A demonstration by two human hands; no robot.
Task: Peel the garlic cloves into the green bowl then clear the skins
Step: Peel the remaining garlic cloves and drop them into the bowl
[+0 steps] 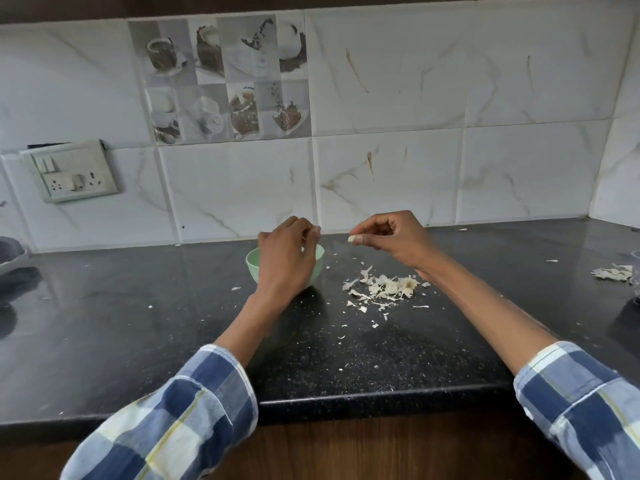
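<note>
Between the two hands, over the black bench, the work has narrowed to one small garlic clove. The right hand has it in a fingertip grip, thumb and forefinger pinched on the pale clove, the other fingers curled loosely behind. The clove juts out of that grip toward the left hand, its long axis lying roughly level and pointing at the green bowl.

The left hand hangs over the bowl with its fingers curled inward; whether it pinches a scrap of skin or nothing at all I cannot tell from where the camera looks, since the knuckles hide the fingertips. It covers most of the bowl, so the contents are hidden too.

From the right grip the bowl lies to the left and a little lower, near but not touching. The right hand is plainly the one carrying the clove. If the clove is fully bare, as it looks, the likely next move is a short carry leftward to drop it in, and the left hand would need to clear the rim first.

Below and just toward me from the right grip lies the pile of garlic skins, loose flakes scattered around it. A second small heap of skins sits far to the right of that grip, at the bench's edge of view. The clearing is not yet begun.
</note>
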